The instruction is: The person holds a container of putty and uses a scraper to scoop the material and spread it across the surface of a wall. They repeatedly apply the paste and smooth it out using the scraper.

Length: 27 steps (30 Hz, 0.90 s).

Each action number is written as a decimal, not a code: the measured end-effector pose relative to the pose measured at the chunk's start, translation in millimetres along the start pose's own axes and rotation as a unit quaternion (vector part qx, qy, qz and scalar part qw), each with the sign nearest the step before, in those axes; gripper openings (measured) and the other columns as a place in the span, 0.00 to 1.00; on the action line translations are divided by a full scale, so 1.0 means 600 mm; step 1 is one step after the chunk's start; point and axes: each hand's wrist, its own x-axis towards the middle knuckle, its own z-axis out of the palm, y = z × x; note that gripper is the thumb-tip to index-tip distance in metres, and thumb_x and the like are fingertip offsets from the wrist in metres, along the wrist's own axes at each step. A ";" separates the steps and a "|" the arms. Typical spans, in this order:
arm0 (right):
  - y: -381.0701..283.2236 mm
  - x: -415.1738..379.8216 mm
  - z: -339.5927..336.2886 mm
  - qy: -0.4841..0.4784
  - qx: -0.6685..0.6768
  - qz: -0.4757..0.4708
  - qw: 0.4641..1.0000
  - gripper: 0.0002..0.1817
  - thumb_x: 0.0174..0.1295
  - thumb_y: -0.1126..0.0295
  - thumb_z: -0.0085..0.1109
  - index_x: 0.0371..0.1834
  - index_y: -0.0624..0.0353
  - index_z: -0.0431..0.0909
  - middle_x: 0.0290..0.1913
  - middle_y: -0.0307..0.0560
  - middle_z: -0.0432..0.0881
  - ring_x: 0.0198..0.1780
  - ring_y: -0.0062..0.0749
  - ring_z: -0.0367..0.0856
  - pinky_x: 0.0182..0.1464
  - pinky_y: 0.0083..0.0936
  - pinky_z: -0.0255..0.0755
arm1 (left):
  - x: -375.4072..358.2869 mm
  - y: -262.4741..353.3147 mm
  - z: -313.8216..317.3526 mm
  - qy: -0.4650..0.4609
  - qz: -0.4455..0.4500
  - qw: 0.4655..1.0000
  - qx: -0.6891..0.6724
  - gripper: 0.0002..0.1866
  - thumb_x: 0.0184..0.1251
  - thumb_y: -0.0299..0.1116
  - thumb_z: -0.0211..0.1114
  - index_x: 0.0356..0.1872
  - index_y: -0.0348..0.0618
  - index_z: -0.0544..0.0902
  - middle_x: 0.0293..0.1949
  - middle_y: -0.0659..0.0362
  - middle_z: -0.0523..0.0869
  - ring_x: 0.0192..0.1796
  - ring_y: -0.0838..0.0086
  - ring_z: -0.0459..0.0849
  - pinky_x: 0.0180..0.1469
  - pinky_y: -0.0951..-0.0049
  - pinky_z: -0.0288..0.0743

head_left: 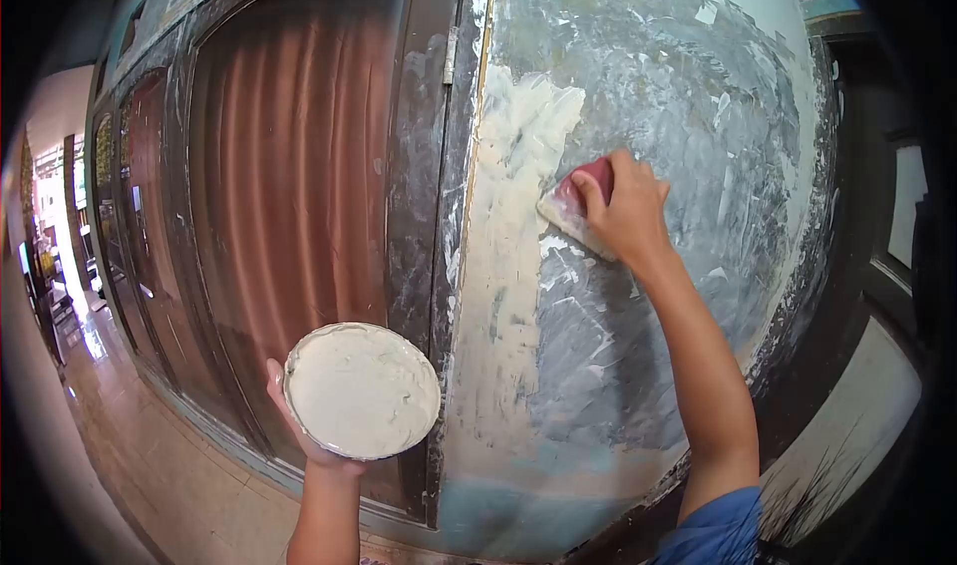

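My right hand [630, 206] grips a red putty scraper [590, 182], thumb on its near face. Its pale, putty-smeared edge is at the wall [688, 206], beside a strip of cream putty [506, 266]. The wall around it is grey and patchy with white smears. Lower left, my left hand [309, 430] supports a round container of cream putty [361, 390] from beneath and from its left side. The putty surface is mostly smooth, with ridges near the right rim. Most of the left fingers are hidden behind the container.
A dark-framed glass door [419, 216] with a reddish-brown curtain [299, 156] behind it adjoins the putty strip. A dark wooden frame [857, 266] stands at the right. Tiled floor [159, 435] runs along the left toward a bright opening.
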 end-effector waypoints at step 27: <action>-0.008 -0.040 0.009 -0.038 -0.013 -0.022 0.999 0.20 0.70 0.51 0.64 0.48 0.58 0.78 0.44 0.53 0.85 0.50 0.54 0.80 0.55 0.55 0.62 | -0.024 0.032 0.001 0.020 0.009 1.000 0.016 0.43 0.74 0.76 0.40 0.64 0.50 0.82 0.64 0.55 0.84 0.63 0.55 0.83 0.63 0.46 0.80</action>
